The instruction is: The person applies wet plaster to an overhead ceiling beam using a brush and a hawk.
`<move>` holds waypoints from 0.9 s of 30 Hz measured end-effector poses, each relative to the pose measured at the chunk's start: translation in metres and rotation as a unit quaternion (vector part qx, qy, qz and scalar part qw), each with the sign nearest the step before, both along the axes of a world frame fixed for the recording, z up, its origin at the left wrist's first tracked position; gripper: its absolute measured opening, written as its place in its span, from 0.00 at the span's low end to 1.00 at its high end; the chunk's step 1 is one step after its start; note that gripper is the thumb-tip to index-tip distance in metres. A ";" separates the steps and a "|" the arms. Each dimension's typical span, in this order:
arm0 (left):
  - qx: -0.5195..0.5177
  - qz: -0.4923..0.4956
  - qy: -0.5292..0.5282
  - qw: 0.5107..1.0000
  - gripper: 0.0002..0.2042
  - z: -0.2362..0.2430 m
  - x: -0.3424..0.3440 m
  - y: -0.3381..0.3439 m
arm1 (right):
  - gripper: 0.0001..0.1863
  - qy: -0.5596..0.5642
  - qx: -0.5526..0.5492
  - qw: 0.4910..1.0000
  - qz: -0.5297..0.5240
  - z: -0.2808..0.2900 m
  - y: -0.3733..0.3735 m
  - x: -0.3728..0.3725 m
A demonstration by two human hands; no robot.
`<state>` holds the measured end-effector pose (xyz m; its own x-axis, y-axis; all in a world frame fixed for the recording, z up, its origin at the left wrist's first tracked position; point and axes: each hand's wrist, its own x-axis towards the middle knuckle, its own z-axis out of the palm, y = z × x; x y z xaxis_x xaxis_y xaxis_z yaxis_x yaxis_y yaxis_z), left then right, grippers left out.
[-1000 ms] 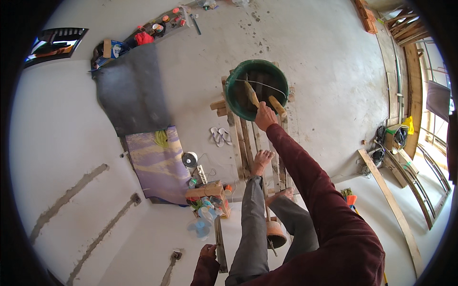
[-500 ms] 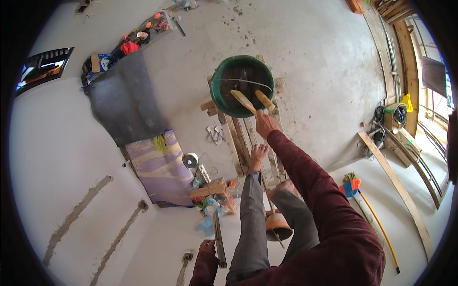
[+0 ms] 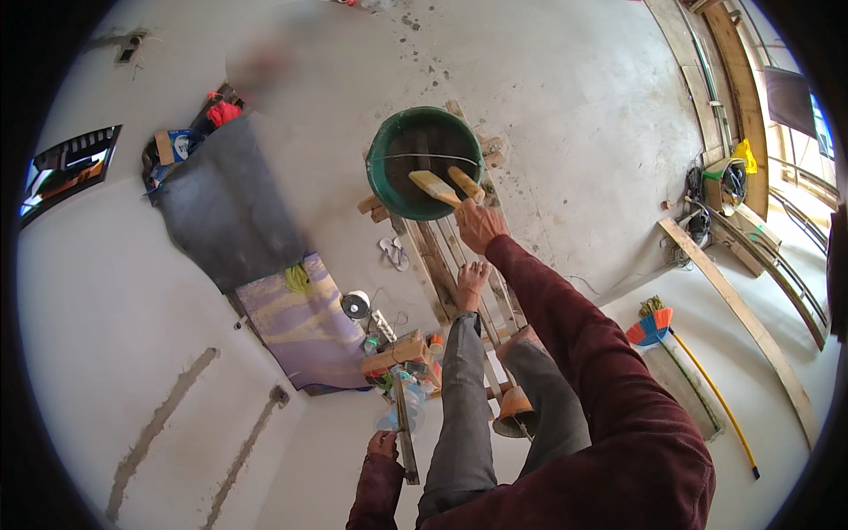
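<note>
We look down on a pale floor (image 3: 132, 291) with a dark sheet (image 3: 225, 208) and a striped purple mat (image 3: 300, 322) spread on it. Right of them lies a slatted wooden pallet (image 3: 442, 256), and on its far end stands a green bucket (image 3: 426, 163). Its inside is dark, a thin wire handle crosses the opening, and two wooden handles (image 3: 435, 185) lean out over its near rim; what they end in is hidden in the bucket.

Our right hand (image 3: 480, 225) is stretched forward in a dark red sleeve and closed around the near end of the nearer handle, just at the bucket's rim. Our left hand (image 3: 383, 444) is low beside our leg, fingers wrapped round a narrow wooden strip (image 3: 405, 433).

A small brown bowl-shaped vessel (image 3: 515, 413) hangs by our knee, its contents unseen. Far right, a broom (image 3: 655, 325) lies near a long plank (image 3: 742, 318).
</note>
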<state>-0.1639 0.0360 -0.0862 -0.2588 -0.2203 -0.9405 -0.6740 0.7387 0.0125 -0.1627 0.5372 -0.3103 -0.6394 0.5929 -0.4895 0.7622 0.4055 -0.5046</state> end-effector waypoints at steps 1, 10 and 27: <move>0.008 -0.002 0.004 1.000 0.08 -0.001 -0.003 0.005 | 0.09 0.024 0.008 1.000 0.005 0.002 0.002 0.004; 0.041 -0.053 0.028 0.997 0.11 0.001 -0.029 0.013 | 0.10 0.174 0.032 0.984 0.031 0.038 -0.002 0.025; 0.184 -0.165 0.097 0.964 0.17 0.014 -0.063 0.009 | 0.08 0.116 0.045 0.991 0.044 0.037 0.017 0.031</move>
